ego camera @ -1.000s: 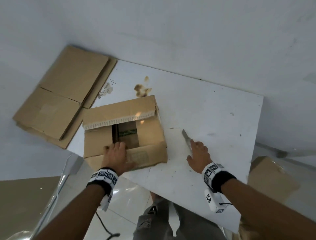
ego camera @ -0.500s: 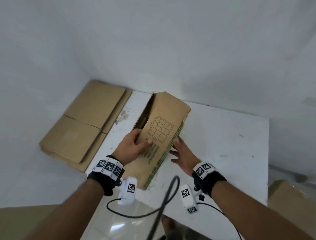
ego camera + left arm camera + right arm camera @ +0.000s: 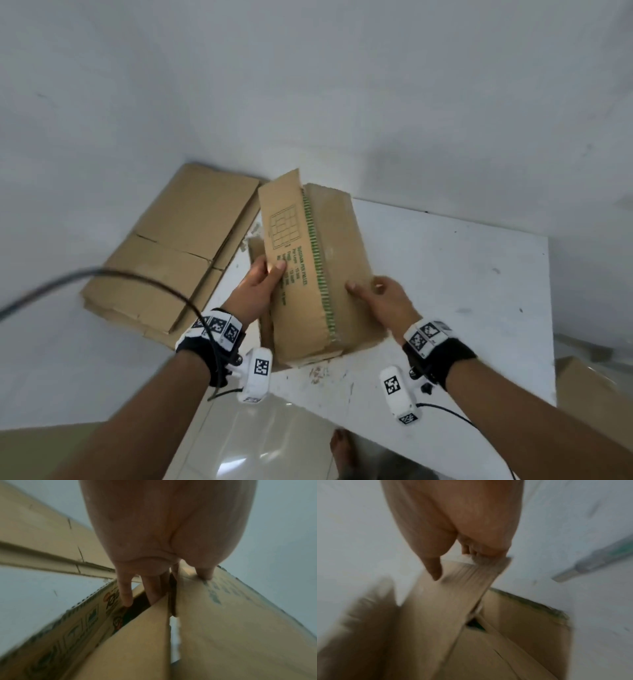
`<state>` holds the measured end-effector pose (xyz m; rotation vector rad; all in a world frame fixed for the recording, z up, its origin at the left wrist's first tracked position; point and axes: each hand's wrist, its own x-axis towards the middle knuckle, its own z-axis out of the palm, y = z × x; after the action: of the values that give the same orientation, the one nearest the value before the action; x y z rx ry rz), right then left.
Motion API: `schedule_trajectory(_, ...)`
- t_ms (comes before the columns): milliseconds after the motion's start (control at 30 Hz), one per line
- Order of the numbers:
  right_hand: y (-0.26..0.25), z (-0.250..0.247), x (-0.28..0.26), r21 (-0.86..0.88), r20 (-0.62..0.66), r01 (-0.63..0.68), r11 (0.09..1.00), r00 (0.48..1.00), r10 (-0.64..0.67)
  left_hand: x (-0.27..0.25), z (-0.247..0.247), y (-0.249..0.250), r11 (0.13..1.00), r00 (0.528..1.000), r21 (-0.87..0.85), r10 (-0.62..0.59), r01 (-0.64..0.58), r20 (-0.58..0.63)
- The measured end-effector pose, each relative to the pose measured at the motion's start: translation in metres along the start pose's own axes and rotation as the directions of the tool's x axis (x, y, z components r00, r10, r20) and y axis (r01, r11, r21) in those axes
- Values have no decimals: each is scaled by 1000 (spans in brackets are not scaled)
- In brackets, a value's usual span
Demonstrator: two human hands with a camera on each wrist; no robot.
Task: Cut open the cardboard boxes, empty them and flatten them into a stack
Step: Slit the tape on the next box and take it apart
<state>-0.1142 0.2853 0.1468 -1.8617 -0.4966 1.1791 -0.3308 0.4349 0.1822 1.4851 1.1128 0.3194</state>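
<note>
A brown cardboard box (image 3: pixel 322 274) with a green dashed stripe and a printed grid is tilted on end over the white table (image 3: pixel 462 291), partly collapsed. My left hand (image 3: pixel 265 281) grips its left edge, thumb on the printed face; in the left wrist view the fingers (image 3: pixel 126 595) reach inside behind a flap of the box (image 3: pixel 223 628). My right hand (image 3: pixel 371 291) grips the right edge. In the right wrist view its thumb (image 3: pixel 435 570) lies on a panel of the box (image 3: pixel 436 615), with the fingers curled behind. A grey-green knife (image 3: pixel 590 563) lies on the table.
A stack of flattened cardboard (image 3: pixel 178 246) lies to the left, half over the table's left edge, against the white wall. Another cardboard box (image 3: pixel 589 394) stands on the floor at the right. A black cable (image 3: pixel 137 277) swings across the left of the head view.
A second ago the box lay open on the table with my left hand on it and my right hand on the knife. Now both hands hold the box raised and turned on end.
</note>
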Motion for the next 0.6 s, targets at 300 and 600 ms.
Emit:
schedule_trajectory(300,-75,44,-42,-180,379,225,958,914,-144,9,-9,-26,902,986,431,102,-36,-131)
schedule_trajectory(600,-97,79,-50,-371,81,273,888,962,-262,-79,-2,-38,747,998,662,45,-58,37)
